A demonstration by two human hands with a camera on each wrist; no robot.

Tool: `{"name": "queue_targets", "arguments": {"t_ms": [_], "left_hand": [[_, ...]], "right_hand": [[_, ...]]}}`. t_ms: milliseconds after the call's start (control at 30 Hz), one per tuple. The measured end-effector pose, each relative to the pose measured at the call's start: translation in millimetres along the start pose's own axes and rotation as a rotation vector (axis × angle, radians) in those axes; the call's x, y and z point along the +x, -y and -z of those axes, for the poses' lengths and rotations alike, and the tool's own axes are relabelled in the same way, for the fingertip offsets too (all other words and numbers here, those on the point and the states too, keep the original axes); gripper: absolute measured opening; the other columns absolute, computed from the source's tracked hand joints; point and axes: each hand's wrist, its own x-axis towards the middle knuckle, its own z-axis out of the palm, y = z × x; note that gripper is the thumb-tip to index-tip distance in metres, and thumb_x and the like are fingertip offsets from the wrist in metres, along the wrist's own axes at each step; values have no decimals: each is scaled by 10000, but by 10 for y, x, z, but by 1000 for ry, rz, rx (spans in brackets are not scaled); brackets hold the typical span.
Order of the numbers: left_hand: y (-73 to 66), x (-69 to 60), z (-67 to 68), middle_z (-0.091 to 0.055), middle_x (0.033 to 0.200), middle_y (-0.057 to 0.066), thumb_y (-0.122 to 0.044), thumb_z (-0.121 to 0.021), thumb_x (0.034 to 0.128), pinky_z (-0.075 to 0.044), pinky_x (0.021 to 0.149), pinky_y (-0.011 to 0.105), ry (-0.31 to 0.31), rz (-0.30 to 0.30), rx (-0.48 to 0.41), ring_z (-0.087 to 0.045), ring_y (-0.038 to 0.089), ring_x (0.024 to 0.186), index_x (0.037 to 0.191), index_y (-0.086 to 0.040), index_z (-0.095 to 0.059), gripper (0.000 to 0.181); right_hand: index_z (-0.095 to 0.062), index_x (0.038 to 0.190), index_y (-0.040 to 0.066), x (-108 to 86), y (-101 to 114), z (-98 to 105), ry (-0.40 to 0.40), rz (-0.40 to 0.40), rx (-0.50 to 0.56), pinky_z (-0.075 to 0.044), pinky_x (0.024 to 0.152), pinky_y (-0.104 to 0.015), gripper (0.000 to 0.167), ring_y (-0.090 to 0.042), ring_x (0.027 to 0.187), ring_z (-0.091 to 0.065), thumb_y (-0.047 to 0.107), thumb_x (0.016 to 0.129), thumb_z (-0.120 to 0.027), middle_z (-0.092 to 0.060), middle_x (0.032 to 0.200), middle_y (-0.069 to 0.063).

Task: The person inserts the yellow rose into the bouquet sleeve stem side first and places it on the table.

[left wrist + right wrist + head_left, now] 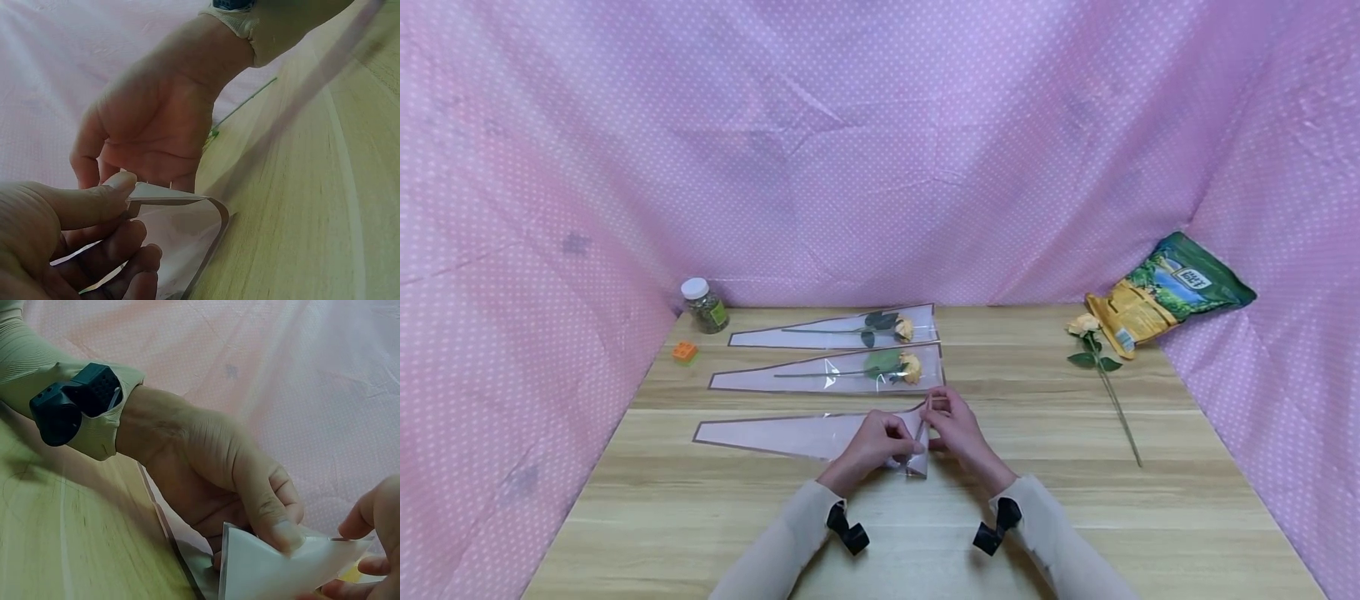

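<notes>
Flower sleeve (775, 435), with a dark border, lies just below the centre of the frame, its narrow end pointing left. We see no flower in it. Its wide end is raised off the bench (1037, 533), between the hands.

Left hand (874, 442): we note thumb and fingers pinching the edge at that wide end; the left wrist view shows the thumb on top. Right hand (958, 429): fingers bent, thumb and fingertips gripping the far corner of the same end. Both hands are narrow, close together.

Just above it in the frame we record the middle sleeve (737, 382) and, higher, the far sleeve (760, 339), each flat and holding one pale yellow rose, heads to the right.

At right we log a loose rose (1094, 348), its bloom beside a green and yellow bag (1172, 292) that leans on the pink dotted cloth (880, 183). Upper left: a white-capped jar (707, 308), and below it a small orange block (684, 351).
</notes>
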Motion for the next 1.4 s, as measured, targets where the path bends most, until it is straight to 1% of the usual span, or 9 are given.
{"name": "queue_targets", "arguments": {"t_ms": [200,367,500,600,800,933,1033,1233,1400], "left_hand": [[-8,3,-3,-606,639,-63,-87,-795,821,-454,580,232,-10,13,-1,-553,105,613,818,114,-674,234],[-12,-3,-1,-602,635,-63,-87,-793,823,-450,577,234,-16,4,-6,-552,108,609,816,120,-669,241],[-7,-3,-12,-596,640,-69,-78,-794,817,-447,575,217,-17,-6,15,-543,87,618,799,109,-675,223],[-19,-10,-23,-592,658,-65,-89,-798,816,-448,583,208,-16,-4,41,-537,84,638,790,86,-687,208],[-32,-9,-28,-600,679,-51,-102,-806,812,-433,603,213,-16,1,68,-530,103,678,779,67,-694,206],[-40,-15,-32,-620,701,-48,-129,-810,817,-438,624,231,-16,12,85,-537,119,696,773,27,-712,189],[-48,-19,-31,-621,709,-49,-147,-812,818,-439,634,237,-17,23,90,-538,123,702,773,8,-717,187],[-42,-14,-21,-603,706,-54,-154,-808,820,-415,589,229,-26,47,55,-515,124,685,796,22,-715,200],[-11,6,-11,-583,665,-62,-135,-792,834,-404,562,229,-34,37,7,-512,117,658,817,89,-690,246]], "right_hand": [[-470,1342,20,0,-32,34,-5,9,47,-605,681,-346,394,-192,938,-633,72,958,-543,-582,1247,-257],[-465,1349,22,-11,-20,43,-18,10,65,-610,700,-357,405,-173,940,-631,71,954,-539,-580,1263,-247],[-455,1370,45,-8,12,30,-18,5,30,-617,725,-384,439,-228,1017,-647,100,951,-577,-583,1289,-252],[-461,1361,57,11,23,14,-22,7,-22,-616,701,-375,447,-275,1075,-631,105,937,-593,-582,1282,-241],[-472,1340,47,19,33,2,-36,28,-76,-608,638,-369,446,-276,1037,-625,84,907,-574,-592,1238,-235],[-461,1349,25,16,26,13,-41,38,-84,-606,633,-370,464,-263,993,-636,65,894,-545,-610,1215,-259],[-454,1358,30,27,18,24,-40,29,-79,-608,652,-365,464,-255,986,-651,68,902,-535,-630,1221,-264],[-442,1373,19,46,-8,64,-26,26,-27,-613,686,-382,475,-235,986,-649,40,904,-517,-629,1242,-293],[-434,1378,11,46,-11,108,-14,17,20,-601,688,-355,445,-196,960,-633,47,940,-500,-615,1262,-299]]}}
